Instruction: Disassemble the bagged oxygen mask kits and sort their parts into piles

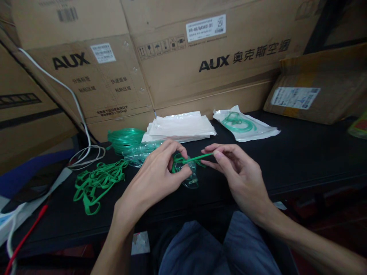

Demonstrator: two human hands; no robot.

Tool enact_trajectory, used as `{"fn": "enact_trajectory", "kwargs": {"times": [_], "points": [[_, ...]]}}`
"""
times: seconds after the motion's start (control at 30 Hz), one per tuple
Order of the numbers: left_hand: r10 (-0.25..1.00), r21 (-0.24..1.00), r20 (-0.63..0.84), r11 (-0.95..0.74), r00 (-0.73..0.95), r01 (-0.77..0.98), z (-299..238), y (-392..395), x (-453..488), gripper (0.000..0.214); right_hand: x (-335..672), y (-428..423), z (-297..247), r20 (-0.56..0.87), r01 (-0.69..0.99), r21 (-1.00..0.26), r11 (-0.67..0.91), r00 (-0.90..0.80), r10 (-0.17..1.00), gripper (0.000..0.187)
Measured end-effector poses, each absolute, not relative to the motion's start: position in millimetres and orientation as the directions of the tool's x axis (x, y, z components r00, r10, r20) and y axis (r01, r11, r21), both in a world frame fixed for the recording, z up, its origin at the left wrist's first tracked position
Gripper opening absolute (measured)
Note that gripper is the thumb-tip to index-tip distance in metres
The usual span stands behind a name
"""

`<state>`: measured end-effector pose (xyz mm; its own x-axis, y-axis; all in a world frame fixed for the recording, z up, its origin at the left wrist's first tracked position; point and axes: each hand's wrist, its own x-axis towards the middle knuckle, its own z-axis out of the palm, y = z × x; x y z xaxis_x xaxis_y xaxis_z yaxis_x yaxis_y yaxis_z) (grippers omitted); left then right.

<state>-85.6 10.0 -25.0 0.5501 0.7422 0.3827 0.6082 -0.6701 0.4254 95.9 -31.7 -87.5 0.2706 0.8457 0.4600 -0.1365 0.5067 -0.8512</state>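
Observation:
My left hand point(164, 166) curls its thumb and fingers around a small clear plastic face mask point(192, 179) with green parts showing on it. Between the thumb and fingers of my right hand point(239, 166) is the end of a green elastic strap point(200, 157). The strap runs taut from the mask across to that hand. Part of the mask is hidden behind my left fingers. Left of my left hand lies a tangled pile of green straps point(100, 179). Behind that hand are more clear masks point(137, 154), partly covered by it.
Coiled green tubing point(126, 139) sits at the back left. White flat packets point(180, 126) lie behind my hands, beside an opened-looking packet with green tubing point(243, 124). Large cardboard boxes point(172, 76) wall the back; a smaller carton point(318, 84) stands right. White cables point(77, 103) run at left.

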Motion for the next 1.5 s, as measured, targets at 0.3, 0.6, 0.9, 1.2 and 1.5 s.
{"fn": "enact_trajectory", "kwargs": {"times": [0.3,0.6,0.9,1.2,1.5], "points": [[0.759,0.404,0.392,-0.650,0.520,0.644,-20.8,9.7,-94.6,0.012,96.3,-31.7,-87.7,0.440,-0.211,-0.821,0.530,0.358,0.824,0.010],[0.646,0.376,0.420,-0.763,0.638,0.526,-31.5,9.8,-77.9,0.010,96.5,-35.6,-83.8,0.534,-0.006,-0.833,0.553,0.251,0.807,0.010],[0.582,0.419,0.657,-0.810,0.479,0.410,-29.2,11.8,-78.4,0.004,98.8,-30.4,-86.0,0.362,-0.180,-0.902,0.393,0.185,0.914,0.032],[0.595,0.523,0.699,-0.804,0.398,0.283,-38.6,14.4,-70.6,0.013,100.5,-28.6,-81.8,0.272,-0.280,-0.930,0.239,-0.085,0.959,0.039],[0.547,0.465,0.656,-0.836,0.520,0.292,-29.8,6.6,-70.9,0.015,103.9,-23.9,-84.0,0.253,-0.410,-0.881,0.237,0.016,0.967,0.050]]}}
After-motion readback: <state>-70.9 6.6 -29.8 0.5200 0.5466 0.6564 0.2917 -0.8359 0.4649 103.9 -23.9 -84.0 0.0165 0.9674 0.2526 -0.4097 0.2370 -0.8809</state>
